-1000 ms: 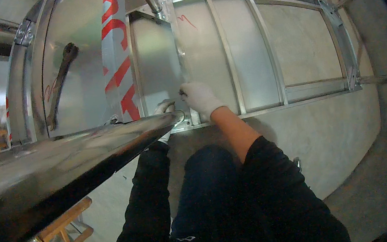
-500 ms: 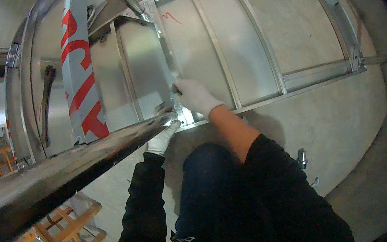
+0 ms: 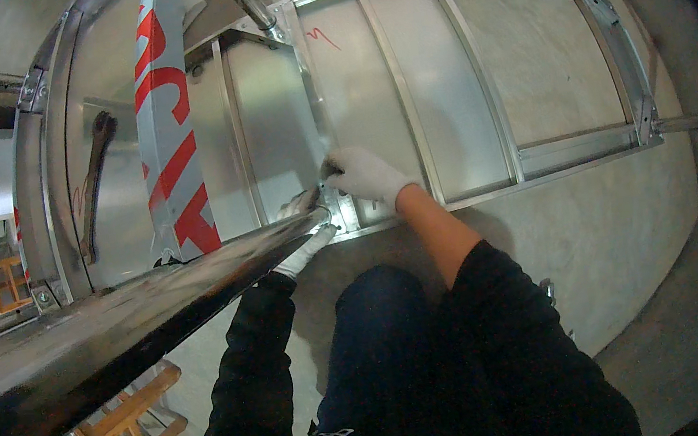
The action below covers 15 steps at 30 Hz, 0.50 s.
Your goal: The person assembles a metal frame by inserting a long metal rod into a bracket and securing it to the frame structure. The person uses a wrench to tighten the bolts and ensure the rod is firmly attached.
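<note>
A metal panel frame [image 3: 402, 90] of silvery bars and sheet lies in front of me. A thick metal pole [image 3: 154, 290] comes from the lower left to a bracket joint [image 3: 339, 213] on the frame's near edge. My left hand [image 3: 307, 252], in a white glove, is wrapped round the pole's far end, the pole hiding part of it. Just above the joint, beside a crossbar, my white-gloved right hand [image 3: 365, 175] has its fingers curled together. Something small and dark may be at its fingertips; I cannot make it out.
A dark wrench [image 3: 97, 182] lies on the panel at left, next to an upright bar with red and white markings [image 3: 167, 128]. Another metal pole [image 3: 247, 0] meets the frame's far side. A wooden stool [image 3: 133, 427] stands lower left. A small metal fitting [image 3: 547, 290] lies on the floor at right.
The view has shifted slightly, so the frame sits a little lower and further right. My right hand has come slightly down toward the joint, fingers still curled. My left hand stays at the pole's end.
</note>
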Motion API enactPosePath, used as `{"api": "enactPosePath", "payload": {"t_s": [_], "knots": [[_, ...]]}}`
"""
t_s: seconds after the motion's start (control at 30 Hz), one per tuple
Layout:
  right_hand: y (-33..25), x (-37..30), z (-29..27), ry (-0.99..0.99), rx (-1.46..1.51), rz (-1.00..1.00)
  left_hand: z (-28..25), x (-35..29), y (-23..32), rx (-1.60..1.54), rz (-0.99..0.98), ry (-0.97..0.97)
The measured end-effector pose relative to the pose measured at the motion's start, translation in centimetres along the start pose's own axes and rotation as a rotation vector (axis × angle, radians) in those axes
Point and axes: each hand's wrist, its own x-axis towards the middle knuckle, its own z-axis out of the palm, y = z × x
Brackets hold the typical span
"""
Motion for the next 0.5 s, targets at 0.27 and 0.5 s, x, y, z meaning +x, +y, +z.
{"api": "enactPosePath", "payload": {"t_s": [0.27, 0.5], "knots": [[0.7, 1.1, 1.2, -0.046, 0.022, 0.028, -2.2, 0.7, 1.8, 0.007, 0.000, -0.076], [0.7, 2.2, 1.2, -0.086, -0.109, 0.072, -3.9, 3.5, 1.5, 0.040, 0.014, -0.312]]}}
